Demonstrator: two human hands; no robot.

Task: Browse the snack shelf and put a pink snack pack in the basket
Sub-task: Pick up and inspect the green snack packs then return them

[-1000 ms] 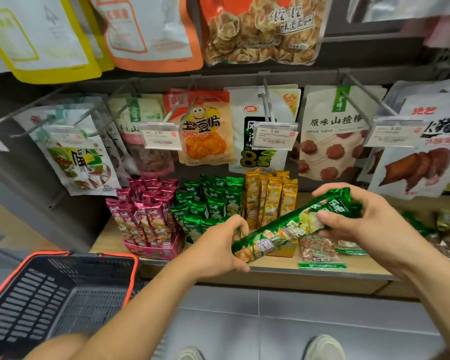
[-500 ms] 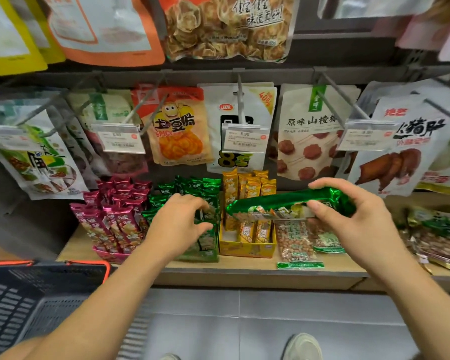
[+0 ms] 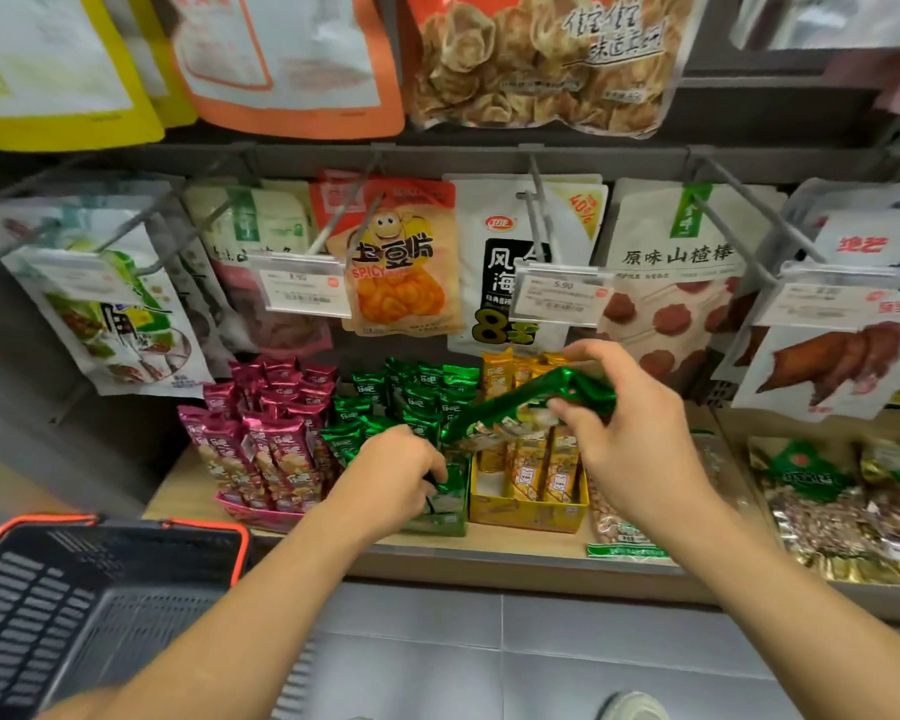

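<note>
— Where is the pink one right now?

— From my station I see the pink snack packs (image 3: 268,439) standing upright in their pink tray (image 3: 261,514) on the shelf (image 3: 520,544), just left of the green box (image 3: 445,511). Both hands are off to their right. The basket (image 3: 204,526) sits low on the left, below the shelf edge.

— And the hands?

— The right hand (image 3: 640,439) pinches one end of a green snack pack (image 3: 494,415), which is tilted above the yellow box (image 3: 528,511). The left hand (image 3: 396,478) curls its fingers down into the front of the green box. I can't tell whether they hold anything.
</note>
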